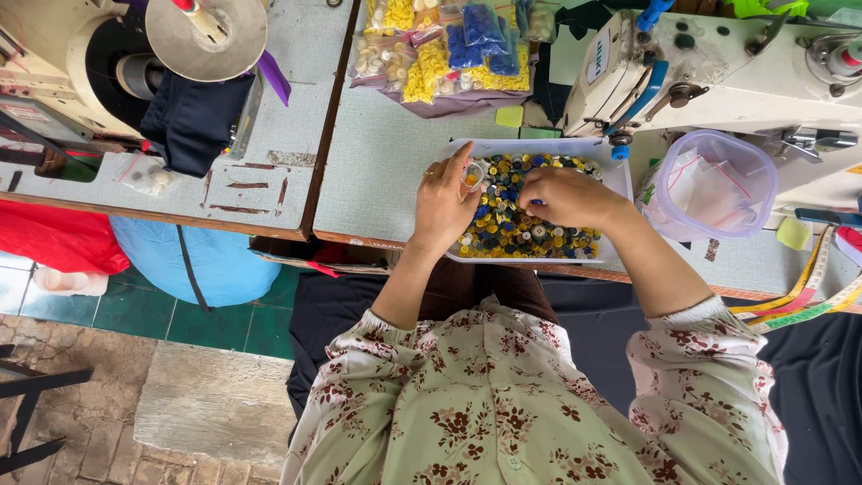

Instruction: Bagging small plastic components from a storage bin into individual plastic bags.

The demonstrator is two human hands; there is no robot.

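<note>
A white tray [549, 145] full of yellow, blue and white buttons [512, 224] lies on the table in front of me. My left hand [443, 202] is over the tray's left edge and holds a small clear bag [473, 174] between thumb and fingers. My right hand [561, 196] hovers over the middle of the tray with its fingers curled down into the buttons; whether it pinches a button is hidden.
Bags of sorted yellow, white and blue buttons [449, 49] lie at the table's back. A white sewing machine [718, 67] stands at right, with a clear plastic tub [716, 184] and measuring tapes [808, 296] beside it. Another sewing machine [108, 54] sits at left.
</note>
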